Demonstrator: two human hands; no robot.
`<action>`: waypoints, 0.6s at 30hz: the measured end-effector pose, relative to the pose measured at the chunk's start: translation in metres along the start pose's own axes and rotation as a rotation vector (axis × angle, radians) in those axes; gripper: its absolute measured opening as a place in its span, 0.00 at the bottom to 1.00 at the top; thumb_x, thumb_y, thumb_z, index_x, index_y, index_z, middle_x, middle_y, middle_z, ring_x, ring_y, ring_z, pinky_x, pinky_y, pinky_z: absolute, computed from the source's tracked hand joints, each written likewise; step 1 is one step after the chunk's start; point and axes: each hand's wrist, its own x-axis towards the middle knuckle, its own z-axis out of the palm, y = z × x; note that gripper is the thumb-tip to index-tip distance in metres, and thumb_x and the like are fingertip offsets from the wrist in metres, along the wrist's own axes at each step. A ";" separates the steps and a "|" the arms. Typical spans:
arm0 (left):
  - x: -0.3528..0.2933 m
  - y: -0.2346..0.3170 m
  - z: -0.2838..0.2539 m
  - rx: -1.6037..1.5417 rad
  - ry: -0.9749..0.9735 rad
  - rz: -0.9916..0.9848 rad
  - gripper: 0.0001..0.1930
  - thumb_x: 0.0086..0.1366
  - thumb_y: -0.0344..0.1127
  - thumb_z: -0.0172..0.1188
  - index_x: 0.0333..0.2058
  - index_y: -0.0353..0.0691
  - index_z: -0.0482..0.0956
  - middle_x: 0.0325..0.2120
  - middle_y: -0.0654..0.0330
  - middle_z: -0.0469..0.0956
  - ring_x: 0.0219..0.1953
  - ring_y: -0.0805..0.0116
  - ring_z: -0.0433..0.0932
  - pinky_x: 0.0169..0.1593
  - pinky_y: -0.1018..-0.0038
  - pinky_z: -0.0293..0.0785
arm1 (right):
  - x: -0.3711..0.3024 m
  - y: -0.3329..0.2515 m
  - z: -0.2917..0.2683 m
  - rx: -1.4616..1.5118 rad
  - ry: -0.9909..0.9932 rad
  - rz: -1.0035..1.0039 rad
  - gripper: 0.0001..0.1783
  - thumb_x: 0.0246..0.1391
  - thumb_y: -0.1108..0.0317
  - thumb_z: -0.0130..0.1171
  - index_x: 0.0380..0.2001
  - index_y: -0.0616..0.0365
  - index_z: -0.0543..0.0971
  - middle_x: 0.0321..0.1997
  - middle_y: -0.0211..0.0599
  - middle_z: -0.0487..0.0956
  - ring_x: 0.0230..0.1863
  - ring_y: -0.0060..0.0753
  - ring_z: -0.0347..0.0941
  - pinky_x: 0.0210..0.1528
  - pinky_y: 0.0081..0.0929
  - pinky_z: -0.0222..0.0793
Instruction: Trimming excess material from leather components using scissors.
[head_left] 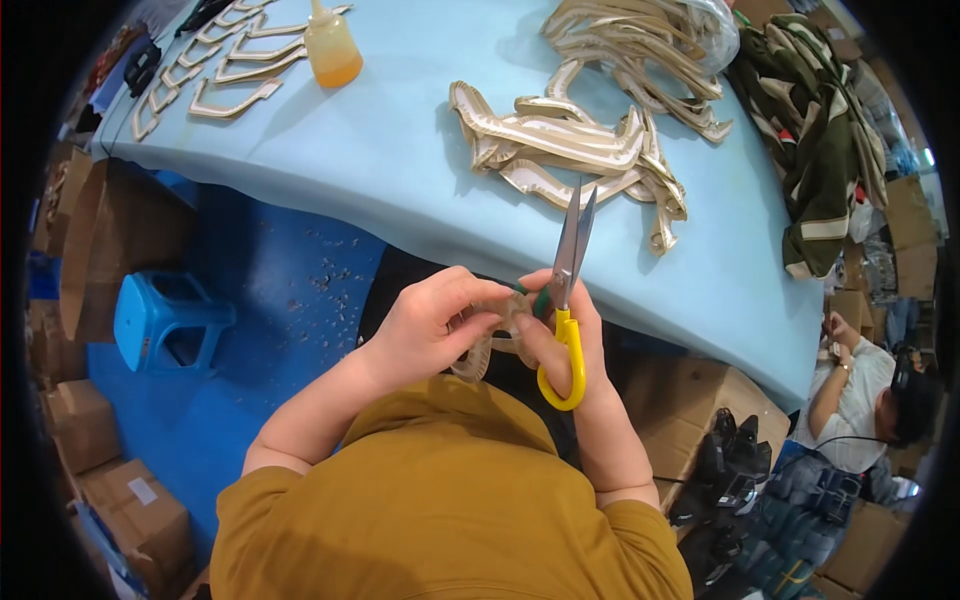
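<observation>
In front of my body, my left hand pinches a curved beige strip between thumb and fingertips. Its lower end curls below my fingers, and part of it is hidden by them. My right hand is closed round a pair of scissors with a yellow handle loop and a green one. The blades point up and away from me, slightly apart and clear of the strip. My right thumb and fingertips meet the strip close to my left fingertips. Beyond the blades lies a pile of beige and white curved strips on the table.
The pale blue table carries bundled strips, a glue bottle with amber liquid and laid-out strips at far left. Dark green clothing lies at its right edge. A blue stool, cardboard boxes and another person are around.
</observation>
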 end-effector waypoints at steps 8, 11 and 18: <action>0.000 -0.004 -0.004 -0.290 -0.109 -0.234 0.06 0.55 0.22 0.57 0.31 0.35 0.71 0.26 0.64 0.73 0.26 0.80 0.71 0.30 0.83 0.69 | 0.002 0.014 -0.005 0.056 -0.083 0.019 0.17 0.48 0.77 0.53 0.43 0.55 0.67 0.28 0.26 0.67 0.27 0.14 0.63 0.28 0.14 0.60; -0.002 -0.009 -0.005 -0.498 -0.135 -0.303 0.05 0.56 0.23 0.57 0.31 0.36 0.71 0.26 0.65 0.72 0.27 0.82 0.70 0.31 0.83 0.69 | 0.002 0.006 -0.004 0.220 -0.105 0.040 0.18 0.47 0.78 0.54 0.43 0.56 0.67 0.28 0.27 0.67 0.26 0.15 0.63 0.26 0.13 0.58; -0.004 -0.012 0.003 -0.850 -0.053 -0.485 0.07 0.57 0.26 0.58 0.35 0.36 0.72 0.30 0.64 0.74 0.31 0.78 0.74 0.35 0.80 0.72 | 0.002 0.011 -0.006 0.273 -0.111 -0.008 0.18 0.47 0.80 0.53 0.43 0.59 0.66 0.29 0.28 0.68 0.24 0.14 0.63 0.23 0.12 0.57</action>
